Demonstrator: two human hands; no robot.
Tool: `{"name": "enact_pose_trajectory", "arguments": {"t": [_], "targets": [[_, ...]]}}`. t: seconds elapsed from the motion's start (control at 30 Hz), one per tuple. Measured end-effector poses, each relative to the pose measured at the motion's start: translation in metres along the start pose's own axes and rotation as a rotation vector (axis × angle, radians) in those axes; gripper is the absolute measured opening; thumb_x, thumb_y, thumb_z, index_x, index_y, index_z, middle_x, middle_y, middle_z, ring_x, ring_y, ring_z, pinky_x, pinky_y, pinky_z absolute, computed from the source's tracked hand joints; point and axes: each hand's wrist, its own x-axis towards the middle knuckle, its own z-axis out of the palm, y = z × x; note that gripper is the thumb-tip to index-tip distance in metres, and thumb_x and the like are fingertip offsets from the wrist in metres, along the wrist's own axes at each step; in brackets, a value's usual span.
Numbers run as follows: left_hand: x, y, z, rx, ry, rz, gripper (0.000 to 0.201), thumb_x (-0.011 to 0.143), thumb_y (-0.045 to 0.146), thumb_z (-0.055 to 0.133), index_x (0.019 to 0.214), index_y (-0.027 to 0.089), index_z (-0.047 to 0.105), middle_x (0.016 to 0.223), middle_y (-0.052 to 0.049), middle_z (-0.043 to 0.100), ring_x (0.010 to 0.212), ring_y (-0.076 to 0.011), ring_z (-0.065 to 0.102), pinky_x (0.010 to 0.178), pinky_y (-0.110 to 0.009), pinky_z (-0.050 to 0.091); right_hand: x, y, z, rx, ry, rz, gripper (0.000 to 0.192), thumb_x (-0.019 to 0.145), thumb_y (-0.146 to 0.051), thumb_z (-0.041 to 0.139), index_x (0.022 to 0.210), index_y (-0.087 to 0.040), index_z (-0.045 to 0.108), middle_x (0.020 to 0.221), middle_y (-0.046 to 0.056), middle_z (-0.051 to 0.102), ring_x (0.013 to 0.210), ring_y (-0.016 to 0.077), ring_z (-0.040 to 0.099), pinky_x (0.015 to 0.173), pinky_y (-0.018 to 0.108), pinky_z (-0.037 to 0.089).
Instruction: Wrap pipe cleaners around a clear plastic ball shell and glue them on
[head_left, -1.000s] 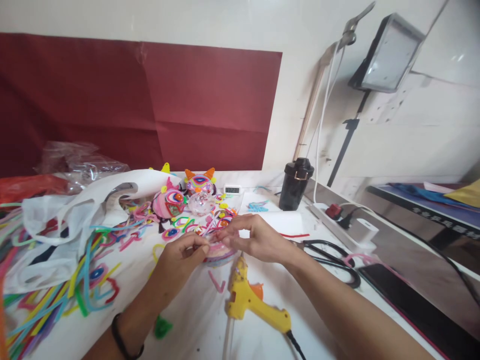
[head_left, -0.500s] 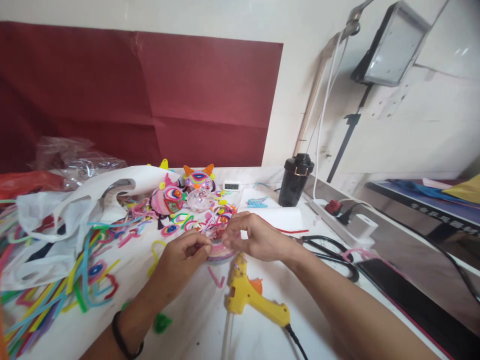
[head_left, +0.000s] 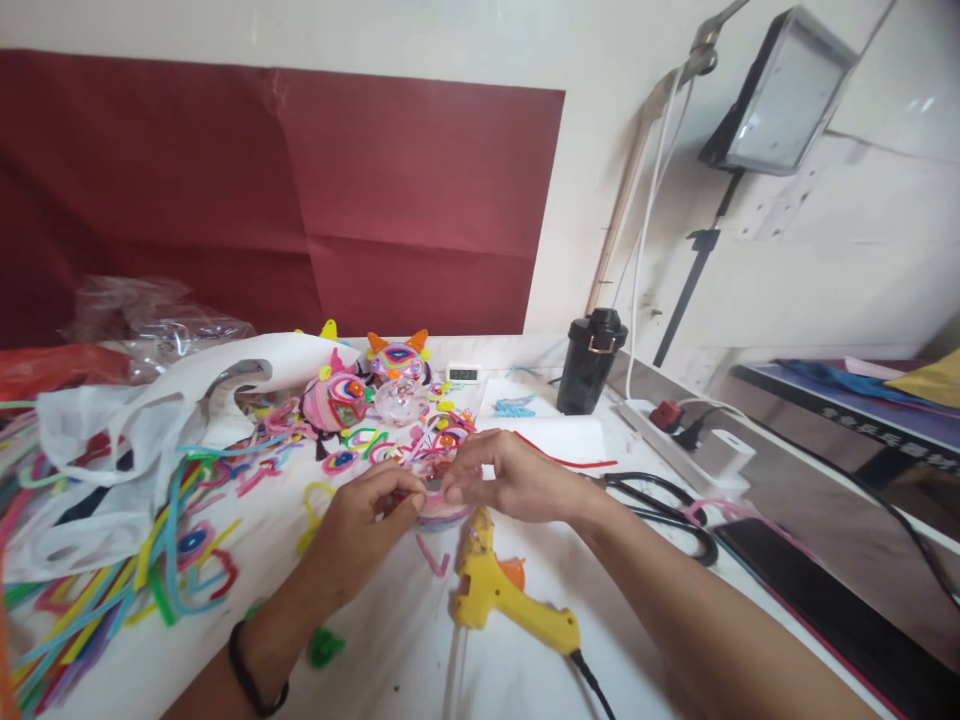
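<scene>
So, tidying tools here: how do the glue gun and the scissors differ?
The glue gun is yellow, corded, and lies just below the hands; the scissors are black, cordless, and lie beside the right forearm. Both lie flat on the table, untouched.

Glue gun (head_left: 510,595) blocks below; bare table (head_left: 390,640) beside it.

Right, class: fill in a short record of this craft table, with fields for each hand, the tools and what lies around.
left hand: pinching the pink disc
right hand: fingertips on the same disc
glue gun: yellow, lying on the table in front of the hands
scissors: black, right of the right hand
pipe cleaners: heaped at left
toys: behind the hands
cup: black, far side
</scene>
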Motion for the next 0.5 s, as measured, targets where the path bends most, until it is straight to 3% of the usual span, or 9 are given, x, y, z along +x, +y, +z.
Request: {"name": "enact_pose_trajectory", "arguments": {"t": [0.27, 0.5], "targets": [[-0.0005, 0.0019, 0.0014, 0.005, 0.026, -0.012, 0.015, 0.081, 0.028, 0.054, 0.072, 0.02, 0.063, 0.072, -0.001, 0.059, 0.066, -0.0152, 0.053, 0.06, -0.024, 0.04, 0.0013, -0.0061, 0.0072, -0.121, 0.062, -0.119, 0.01, 0.077, -0.01, 0.066, 0.069, -0.012, 0.071, 0.067, 0.003, 0.067, 0.064, 0.014, 0.059, 0.064, 0.026, 0.046], [0.001, 0.0047, -0.0011, -0.103, 0.018, -0.068, 0.017, 0.078, 0.032, 0.056, 0.071, 0.019, 0.064, 0.069, 0.0, 0.057, 0.066, -0.0152, 0.051, 0.059, -0.024, 0.039, -0.0005, -0.0021, 0.0006, 0.043, 0.012, 0.035, 0.012, 0.08, -0.023, 0.066, 0.079, -0.015, 0.074, 0.079, 0.003, 0.071, 0.073, 0.0163, 0.063, 0.07, 0.028, 0.049]]}}
